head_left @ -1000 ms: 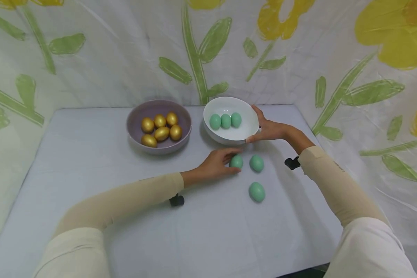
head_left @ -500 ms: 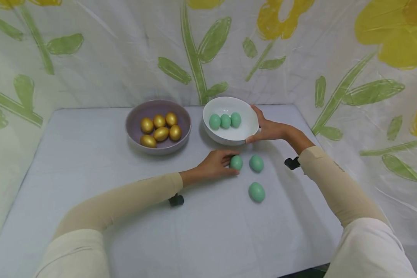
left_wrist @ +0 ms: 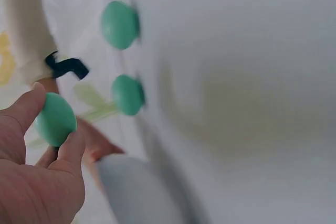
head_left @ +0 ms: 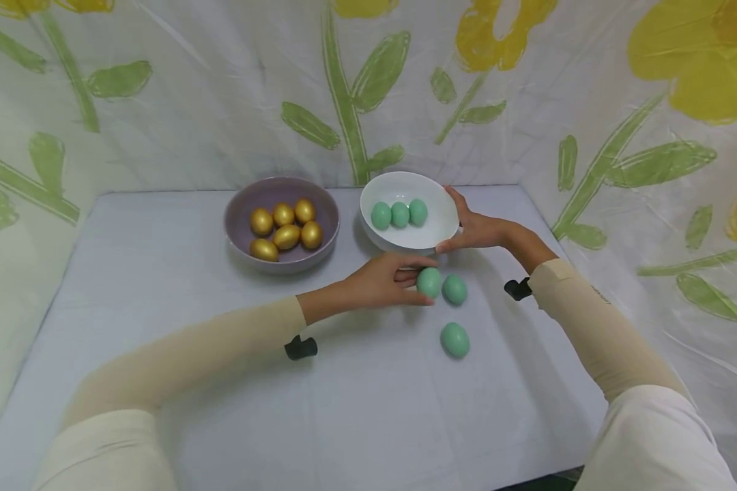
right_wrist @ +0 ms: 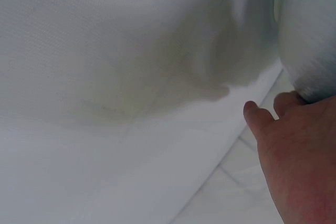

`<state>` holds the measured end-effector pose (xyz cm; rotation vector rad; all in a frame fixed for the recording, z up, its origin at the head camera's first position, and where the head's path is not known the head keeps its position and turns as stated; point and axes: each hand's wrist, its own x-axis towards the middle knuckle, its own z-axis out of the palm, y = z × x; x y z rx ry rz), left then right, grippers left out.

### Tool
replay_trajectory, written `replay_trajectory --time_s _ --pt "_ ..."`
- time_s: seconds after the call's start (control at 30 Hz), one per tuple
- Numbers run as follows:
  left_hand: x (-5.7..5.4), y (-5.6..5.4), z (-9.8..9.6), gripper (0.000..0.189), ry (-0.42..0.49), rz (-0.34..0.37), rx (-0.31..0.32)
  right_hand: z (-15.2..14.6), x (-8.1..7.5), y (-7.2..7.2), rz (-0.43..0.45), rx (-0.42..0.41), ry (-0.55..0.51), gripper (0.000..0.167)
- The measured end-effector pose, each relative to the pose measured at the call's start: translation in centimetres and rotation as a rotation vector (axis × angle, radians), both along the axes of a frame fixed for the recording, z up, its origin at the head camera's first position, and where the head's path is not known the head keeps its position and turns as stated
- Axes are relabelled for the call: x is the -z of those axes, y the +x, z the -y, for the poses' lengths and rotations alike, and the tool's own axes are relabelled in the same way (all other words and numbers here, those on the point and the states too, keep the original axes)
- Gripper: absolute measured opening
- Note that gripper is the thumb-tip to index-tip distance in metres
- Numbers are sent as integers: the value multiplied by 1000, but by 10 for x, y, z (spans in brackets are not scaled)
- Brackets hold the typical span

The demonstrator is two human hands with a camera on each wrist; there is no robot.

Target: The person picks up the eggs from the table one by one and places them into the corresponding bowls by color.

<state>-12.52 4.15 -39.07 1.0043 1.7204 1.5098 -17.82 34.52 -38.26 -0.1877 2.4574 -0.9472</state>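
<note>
My left hand [head_left: 382,279] pinches a green egg [head_left: 429,282] between thumb and fingertips, a little above the table in front of the white bowl. The left wrist view shows the held egg [left_wrist: 55,119] from close by, apart from the others. Three green eggs lie in a row inside the white bowl [head_left: 405,236]. At the bowl's right side my right hand [head_left: 480,230] grips it, thumb at the front of the rim. Two more green eggs rest on the cloth: one [head_left: 455,290] close right of the held egg, another [head_left: 455,339] nearer me.
Left of the white bowl stands a purple bowl [head_left: 239,250] with several golden eggs [head_left: 286,236] in it. White cloth covers the table [head_left: 368,409]. A flower-printed curtain [head_left: 209,88] hangs close behind and at the sides.
The left hand has lifted the green egg off the table and moved it slightly right and up. The right hand and both bowls have stayed in place.
</note>
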Motion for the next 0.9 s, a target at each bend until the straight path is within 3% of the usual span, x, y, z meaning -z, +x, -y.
replay_trajectory --time_s 0.07,0.17,0.27,0.33,0.47,0.57,0.7,0.9 --pt "-15 -4 2 63 17 5 4 -4 4 -1 -5 -1 -6 139" --pt "-35 -16 6 64 26 -19 -47 -9 8 -2 -14 -12 4 139" --pt "-49 -33 11 65 0 -109 -139 -10 10 -2 -13 -13 4 138" --pt "-53 -46 13 65 -17 -192 -192 -9 11 -2 -8 -8 9 139" --pt "-51 -67 13 66 -72 -330 -251 -8 11 -1 -7 4 22 138" --pt "-45 -79 8 69 -122 -371 -254 -8 11 -1 -4 9 22 139" --pt "-38 -89 -4 70 -215 -438 -236 -6 10 -2 -8 -1 8 139" --pt "-31 -99 -29 68 -378 -641 -161 -4 8 -2 12 18 3 136"
